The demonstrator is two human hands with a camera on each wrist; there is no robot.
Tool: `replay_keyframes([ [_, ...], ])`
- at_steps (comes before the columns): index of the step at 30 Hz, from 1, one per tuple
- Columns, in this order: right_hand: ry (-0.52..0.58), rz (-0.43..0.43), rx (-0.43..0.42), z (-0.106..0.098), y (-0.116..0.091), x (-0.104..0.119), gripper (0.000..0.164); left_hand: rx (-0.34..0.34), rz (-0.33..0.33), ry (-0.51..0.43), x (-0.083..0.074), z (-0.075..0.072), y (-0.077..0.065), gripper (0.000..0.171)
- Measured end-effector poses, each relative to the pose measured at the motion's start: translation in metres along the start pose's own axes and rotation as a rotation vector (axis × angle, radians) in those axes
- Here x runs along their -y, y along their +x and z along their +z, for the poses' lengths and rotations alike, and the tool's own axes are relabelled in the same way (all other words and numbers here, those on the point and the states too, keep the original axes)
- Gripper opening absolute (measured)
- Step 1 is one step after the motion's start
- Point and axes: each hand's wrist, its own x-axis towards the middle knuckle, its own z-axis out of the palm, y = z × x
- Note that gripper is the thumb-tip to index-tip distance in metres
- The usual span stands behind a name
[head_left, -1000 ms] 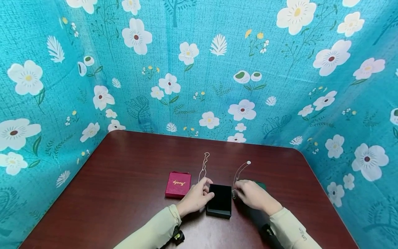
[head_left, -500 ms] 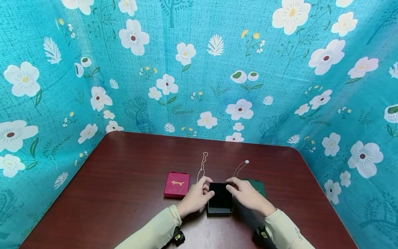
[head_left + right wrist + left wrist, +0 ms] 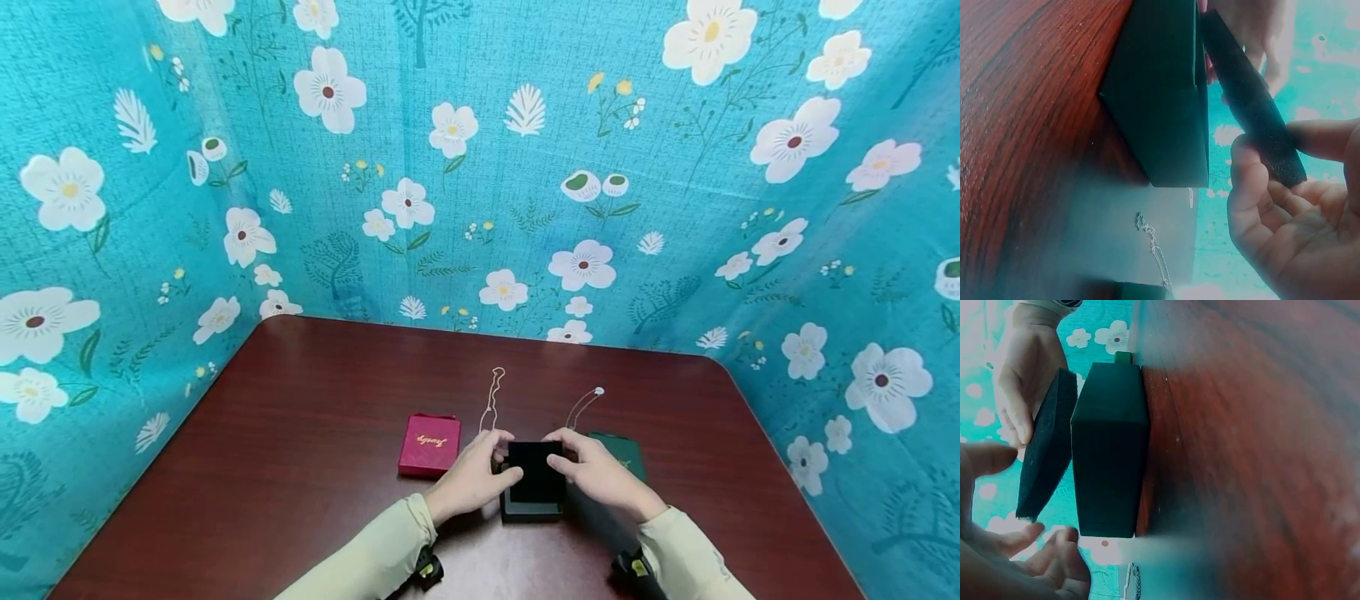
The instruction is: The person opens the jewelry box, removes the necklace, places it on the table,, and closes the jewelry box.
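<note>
A thin black foam pad is raised at a tilt over an open black box on the table. My right hand pinches the pad by its far right part, thumb on top and fingers beneath, as the right wrist view shows. On the opposite side my left hand holds the pad's edge between thumb and fingers. Seen from the left wrist, a gap separates the pad from the box. Behind the hands lie two fine chain necklaces, one on the left and one on the right.
A flat red box with gold lettering lies left of my left hand. Partly hidden behind my right hand is a green box. The dark red wooden table ends at a blue floral cloth.
My right hand has moved left, from beside the box and the right necklace's chain onto the pad. The pad has come up out of the box. My left hand stays about in place.
</note>
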Motion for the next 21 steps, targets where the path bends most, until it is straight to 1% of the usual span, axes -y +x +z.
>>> replay_keyframes([
  [4,-0.01,0.009,-0.037,-0.0025,-0.0008,-0.0028,0.022,0.079,-0.038,0.117,-0.0013,-0.0008,-0.0023,0.082],
  [6,-0.011,0.008,-0.048,-0.0036,-0.0009,-0.0037,0.021,0.119,-0.046,0.173,-0.002,-0.0009,-0.0034,0.094],
  [8,-0.015,0.012,-0.054,-0.0044,-0.0009,-0.0043,0.019,0.153,-0.042,0.235,-0.0026,-0.0008,-0.0044,0.102],
  [11,-0.016,0.017,-0.056,-0.0053,-0.001,-0.0048,0.019,0.177,-0.014,0.299,-0.004,0.0005,-0.0053,0.107],
  [14,-0.016,0.02,-0.06,-0.0056,-0.0012,-0.0044,0.021,0.181,0.009,0.368,-0.0057,0.0026,-0.0055,0.109],
  [18,-0.011,0.032,-0.067,-0.007,-0.0019,-0.0033,0.024,0.184,0.002,0.43,-0.0073,0.0042,-0.0062,0.111],
  [21,-0.005,0.036,-0.074,-0.0091,-0.0012,-0.0035,0.025,0.187,-0.018,0.436,-0.0076,0.0038,-0.0074,0.108],
])
